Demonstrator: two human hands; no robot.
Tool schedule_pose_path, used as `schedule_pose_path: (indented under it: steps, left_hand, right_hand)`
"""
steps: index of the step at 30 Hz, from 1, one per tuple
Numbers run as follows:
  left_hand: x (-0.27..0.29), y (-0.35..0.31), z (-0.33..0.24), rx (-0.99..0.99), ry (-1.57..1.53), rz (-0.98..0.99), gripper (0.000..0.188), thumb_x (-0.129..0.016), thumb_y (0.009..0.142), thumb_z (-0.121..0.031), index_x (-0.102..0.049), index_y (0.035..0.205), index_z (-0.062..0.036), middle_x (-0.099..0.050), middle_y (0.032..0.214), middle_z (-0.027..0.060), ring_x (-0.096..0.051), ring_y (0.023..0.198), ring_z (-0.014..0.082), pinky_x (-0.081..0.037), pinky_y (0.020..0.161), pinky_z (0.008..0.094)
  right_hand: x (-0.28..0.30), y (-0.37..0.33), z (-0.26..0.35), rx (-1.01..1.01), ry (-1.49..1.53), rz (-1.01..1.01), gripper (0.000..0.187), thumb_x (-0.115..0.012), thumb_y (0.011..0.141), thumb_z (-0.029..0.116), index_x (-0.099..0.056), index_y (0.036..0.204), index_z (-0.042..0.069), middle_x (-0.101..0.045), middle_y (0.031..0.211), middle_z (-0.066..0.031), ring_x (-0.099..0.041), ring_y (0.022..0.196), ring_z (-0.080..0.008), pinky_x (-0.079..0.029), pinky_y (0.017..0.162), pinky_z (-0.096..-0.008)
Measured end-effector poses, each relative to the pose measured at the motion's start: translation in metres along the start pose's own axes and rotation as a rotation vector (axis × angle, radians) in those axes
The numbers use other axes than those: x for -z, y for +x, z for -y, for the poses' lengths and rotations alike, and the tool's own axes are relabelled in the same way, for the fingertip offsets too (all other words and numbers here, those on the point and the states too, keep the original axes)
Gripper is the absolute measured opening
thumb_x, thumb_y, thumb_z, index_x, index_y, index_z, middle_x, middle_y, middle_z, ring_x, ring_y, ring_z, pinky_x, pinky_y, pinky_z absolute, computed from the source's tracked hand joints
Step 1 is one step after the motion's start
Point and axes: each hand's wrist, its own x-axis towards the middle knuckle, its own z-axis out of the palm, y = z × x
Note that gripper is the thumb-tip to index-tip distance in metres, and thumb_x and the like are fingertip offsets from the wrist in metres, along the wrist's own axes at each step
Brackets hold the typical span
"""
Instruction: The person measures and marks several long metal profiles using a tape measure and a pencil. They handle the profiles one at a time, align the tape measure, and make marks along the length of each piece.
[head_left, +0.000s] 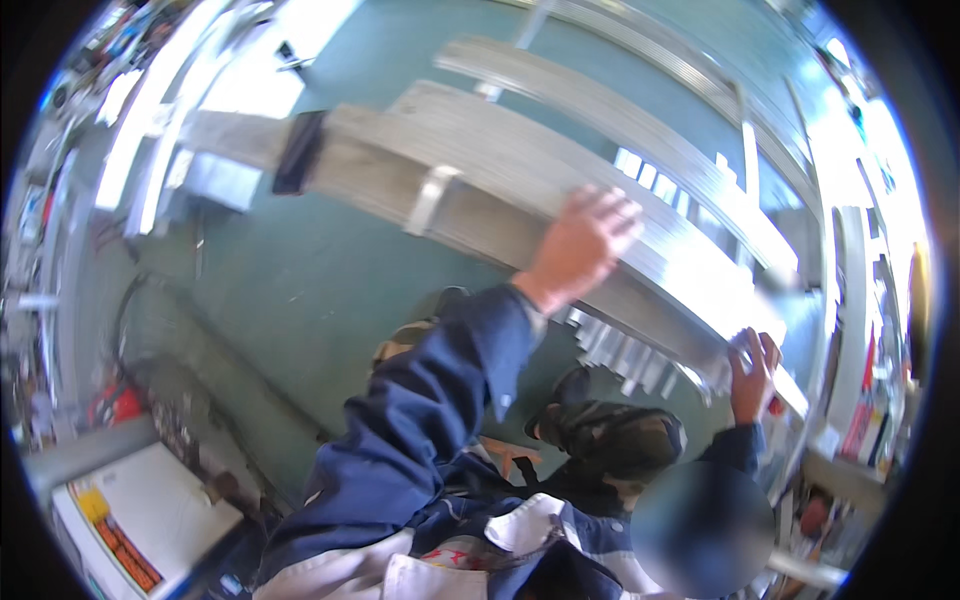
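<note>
Beam (500, 160), long and silvery, runs slantwise before the person, above the green floor (280, 300); left hand (593, 240) rests unclenched on top; right hand (754, 372), well apart, is near its right end, grip unclear; steady, even pressure should limit tipping.

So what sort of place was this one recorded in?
Probably a metal-fabrication workshop: a long silvery metal beam spans the view, short metal bars show near its lower edge, and a labelled white box sits at lower left.
</note>
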Motion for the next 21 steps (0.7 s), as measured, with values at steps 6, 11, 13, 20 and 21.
schedule_pose_path:
  steps: [6,11,13,20,21]
  left_hand:
    - [0.020,-0.002,0.015,0.035,-0.033,0.118,0.064,-0.082,0.069,-0.009,-0.066,0.131,-0.0074,-0.058,0.145,0.0071,-0.048,0.139,0.0305,-0.038,0.114,0.0495]
    - [0.019,0.001,0.005,0.064,0.011,0.202,0.067,-0.082,0.072,-0.006,-0.064,0.136,-0.0128,-0.056,0.148,0.0050,-0.046,0.142,0.0304,-0.034,0.119,0.0493]
    - [0.020,-0.001,0.006,0.063,0.023,0.211,0.067,-0.081,0.072,-0.005,-0.065,0.136,-0.0154,-0.056,0.148,0.0049,-0.046,0.143,0.0304,-0.034,0.120,0.0480]
    - [0.025,0.001,0.009,0.027,0.029,0.190,0.061,-0.084,0.071,-0.009,-0.073,0.130,-0.0217,-0.059,0.146,0.0046,-0.050,0.139,0.0301,-0.036,0.118,0.0475]
    - [0.025,0.001,0.010,0.024,0.030,0.193,0.061,-0.084,0.071,-0.009,-0.073,0.130,-0.0218,-0.059,0.146,0.0047,-0.050,0.139,0.0302,-0.036,0.118,0.0475]
  right_hand:
    - [0.009,0.020,0.045,-0.058,-0.036,-0.076,0.056,-0.082,0.077,0.020,-0.068,0.132,0.022,-0.060,0.131,-0.0021,-0.055,0.125,-0.0293,-0.057,0.089,-0.0435]
    - [0.016,-0.006,0.073,-0.135,0.064,-0.204,0.043,-0.081,0.081,0.017,-0.072,0.123,0.016,-0.065,0.125,-0.0052,-0.062,0.112,-0.0315,-0.056,0.089,-0.0428]
    - [0.013,-0.010,0.082,-0.138,0.148,-0.225,0.037,-0.080,0.082,0.016,-0.073,0.118,0.015,-0.067,0.120,-0.0050,-0.064,0.107,-0.0308,-0.057,0.086,-0.0417]
    - [0.009,-0.012,0.077,-0.249,0.167,-0.252,0.030,-0.078,0.086,0.016,-0.074,0.115,0.014,-0.068,0.117,-0.0061,-0.068,0.101,-0.0272,-0.058,0.080,-0.0397]
    - [0.009,-0.010,0.077,-0.272,0.187,-0.257,0.030,-0.078,0.086,0.017,-0.074,0.115,0.014,-0.069,0.117,-0.0060,-0.069,0.098,-0.0263,-0.058,0.079,-0.0392]
